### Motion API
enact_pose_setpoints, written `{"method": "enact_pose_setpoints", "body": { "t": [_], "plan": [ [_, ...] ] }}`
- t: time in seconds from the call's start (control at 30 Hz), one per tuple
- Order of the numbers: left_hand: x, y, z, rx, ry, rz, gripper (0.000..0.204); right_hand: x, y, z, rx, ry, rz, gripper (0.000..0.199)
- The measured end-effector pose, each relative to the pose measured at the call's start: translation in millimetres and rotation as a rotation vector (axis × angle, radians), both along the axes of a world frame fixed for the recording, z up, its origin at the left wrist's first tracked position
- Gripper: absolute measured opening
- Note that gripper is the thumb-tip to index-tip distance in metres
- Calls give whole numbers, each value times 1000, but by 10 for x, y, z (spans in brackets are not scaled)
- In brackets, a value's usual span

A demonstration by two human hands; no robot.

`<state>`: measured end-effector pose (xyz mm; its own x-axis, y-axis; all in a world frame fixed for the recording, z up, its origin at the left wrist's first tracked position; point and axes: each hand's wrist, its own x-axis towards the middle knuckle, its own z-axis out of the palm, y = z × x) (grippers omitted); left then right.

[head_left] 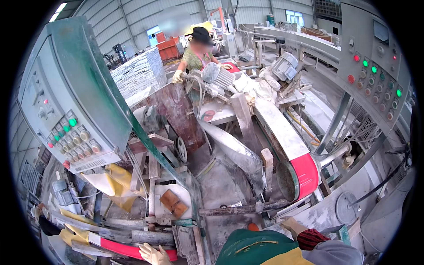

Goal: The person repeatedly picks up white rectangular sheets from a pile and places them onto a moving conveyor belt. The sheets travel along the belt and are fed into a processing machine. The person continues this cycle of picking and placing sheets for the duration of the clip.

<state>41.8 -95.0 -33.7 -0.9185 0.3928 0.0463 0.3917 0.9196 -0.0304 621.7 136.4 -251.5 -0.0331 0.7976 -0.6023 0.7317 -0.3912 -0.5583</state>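
Observation:
My left hand point(154, 255), in a cream glove, is at the bottom edge with its fingers spread. It is right beside a red-covered guard point(121, 248) on a long, low machine, and I see nothing in its grip. My right hand point(293, 227), also gloved, with a dark red cuff, is stretched out by the pale machine frame point(324, 212). Its fingers point up and left; contact with the frame is unclear. Above it is the rounded red end point(305, 176) of a white-topped belt housing point(278, 128).
Control cabinets with lit buttons flank me, one at left point(66, 101) and one at right point(375, 62). Across the machine a gloved co-worker point(197, 57) stands near a motor point(217, 75). Stacked slabs point(139, 70) rise behind. A brown block point(173, 203) lies nearer, beside dusty beams.

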Motion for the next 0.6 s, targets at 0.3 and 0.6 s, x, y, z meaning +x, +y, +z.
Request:
{"method": "enact_pose_setpoints", "body": {
  "t": [0.3, 0.6],
  "plan": [
    [132, 84, 75, -30, -40, 23, 87, -403, 278, 341, -23, 114, 89, 46],
    [182, 93, -34, -19, 2, 27, 83, -286, 71, 380, -202, 126, -53, 43]
  ]
}}
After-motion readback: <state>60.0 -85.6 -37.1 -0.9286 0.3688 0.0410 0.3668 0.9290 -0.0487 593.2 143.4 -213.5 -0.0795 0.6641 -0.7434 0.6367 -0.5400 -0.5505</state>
